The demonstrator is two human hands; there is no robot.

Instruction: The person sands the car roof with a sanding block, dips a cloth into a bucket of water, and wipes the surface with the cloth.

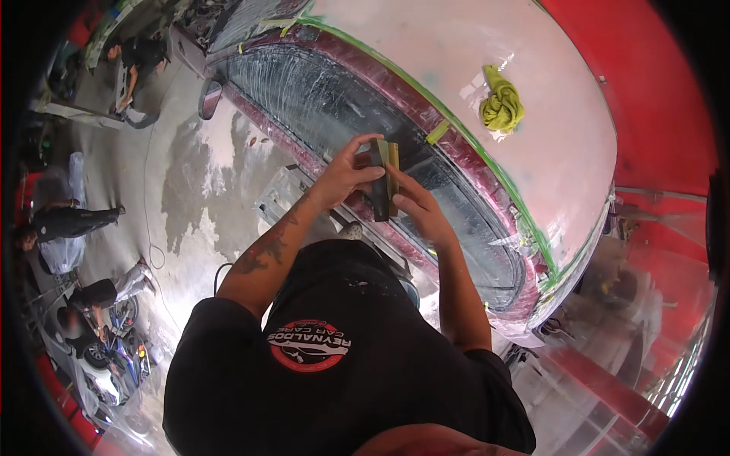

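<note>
Both hands are raised in front of my chest, over the car's side window (319, 99). Between them is a long dark sanding block (381, 190) with a gold-yellow strip, apparently sandpaper, along one side. My left hand (353, 173) grips the block from the left, fingers bent over its upper end and thumb against its face. From the right, my right hand (420, 209) holds the yellow side, its fingers closed on the edge. The window glass below is streaked with whitish residue.
A yellow-green cloth (502, 102) lies on the wet, pale primed roof (426, 38). Green masking tape (414, 87) follows the roof edge. A side mirror (211, 99) sticks out at left. Several people work farther left, near a motorcycle (125, 311). A cable (147, 197) crosses the floor.
</note>
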